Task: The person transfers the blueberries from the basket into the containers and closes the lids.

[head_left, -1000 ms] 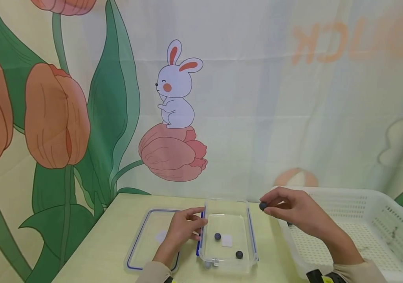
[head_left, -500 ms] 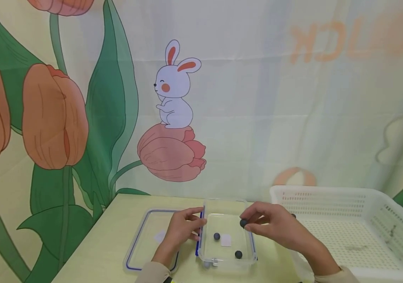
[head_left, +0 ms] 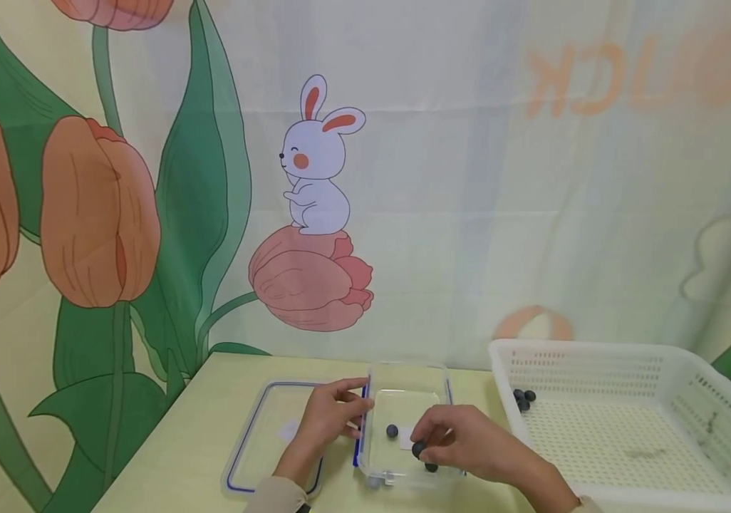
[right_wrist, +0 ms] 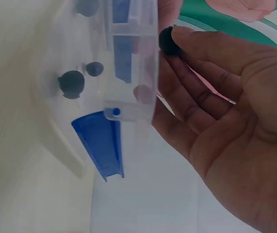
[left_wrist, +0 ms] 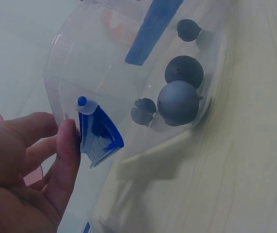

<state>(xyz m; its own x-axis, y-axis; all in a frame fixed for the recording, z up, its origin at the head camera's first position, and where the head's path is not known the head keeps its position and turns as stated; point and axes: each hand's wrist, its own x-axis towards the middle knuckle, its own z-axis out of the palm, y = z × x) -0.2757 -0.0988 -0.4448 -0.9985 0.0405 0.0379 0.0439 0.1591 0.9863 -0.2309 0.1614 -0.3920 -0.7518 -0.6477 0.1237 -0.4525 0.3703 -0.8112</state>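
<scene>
My right hand [head_left: 464, 442] pinches a blueberry [head_left: 419, 449] between thumb and fingertips, over the near right part of a clear plastic food container [head_left: 381, 456] with blue clasps. Inside the container, one blueberry [head_left: 392, 431] lies left of a white square. Another blueberry [head_left: 431, 467] is partly hidden beneath my right fingers. With thumb and fingers, my left hand [head_left: 333, 413] holds the container's left rim, beside a hanging blue clasp [left_wrist: 99, 136]. In the right wrist view, the pinched blueberry [right_wrist: 169, 41] shows at the fingertips, above rim level.
A clear lid [head_left: 256, 427] with a blue seal lies on the table left of the container, partly behind my left arm. At right stands a white perforated basket [head_left: 603, 349], with several blueberries [head_left: 523, 400] in its far left corner. A printed curtain [head_left: 436, 214] hangs behind.
My right hand has carried the blueberry leftward and down, from beside the basket to over the container. The basket's berries have come into view. My left hand stays at the rim.
</scene>
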